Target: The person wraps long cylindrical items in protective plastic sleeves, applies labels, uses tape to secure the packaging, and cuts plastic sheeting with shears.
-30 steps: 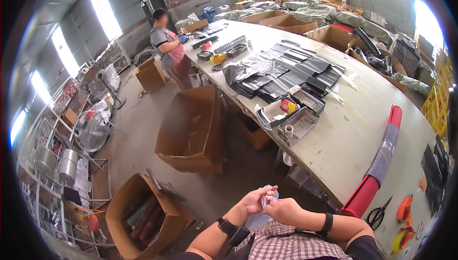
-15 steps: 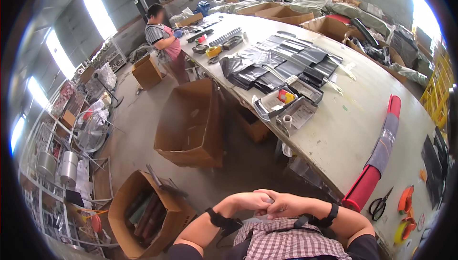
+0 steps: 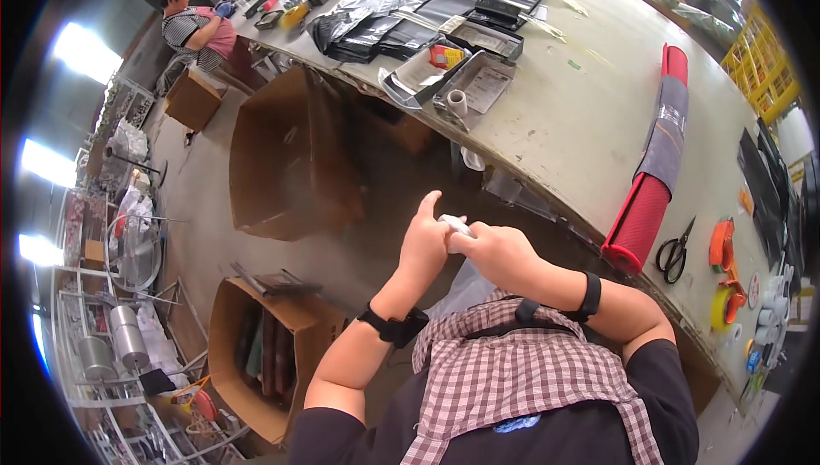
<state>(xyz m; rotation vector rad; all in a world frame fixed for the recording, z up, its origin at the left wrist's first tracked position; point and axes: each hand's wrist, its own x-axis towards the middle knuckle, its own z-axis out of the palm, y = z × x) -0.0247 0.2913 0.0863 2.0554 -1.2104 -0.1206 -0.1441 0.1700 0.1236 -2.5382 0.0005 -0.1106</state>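
My left hand [image 3: 424, 243] and my right hand [image 3: 506, 253] meet in front of my checked apron [image 3: 521, 371]. Between their fingers is a small white, crumpled-looking thing [image 3: 457, 225]; its kind does not show. My right fingers are curled and pinched on it. One digit of my left hand sticks up while the others close around the white thing, partly hidden. Below the hands hangs a piece of clear plastic [image 3: 461, 289], and I cannot tell whether it joins the white thing. Each wrist wears a black band.
To the right, a long worktable [image 3: 564, 136] bears a red and grey roll [image 3: 656, 175], black scissors [image 3: 675, 253], an orange tape dispenser [image 3: 722, 245], trays [image 3: 480, 89] and black plastic sheets [image 3: 367, 25]. Open cartons [image 3: 282, 153] stand left. A person [image 3: 201, 29] works at the far end.
My view has tilted down and swung right. The clasped hands have come up and away from my body, the left now with a digit raised, and the white thing shows between them.
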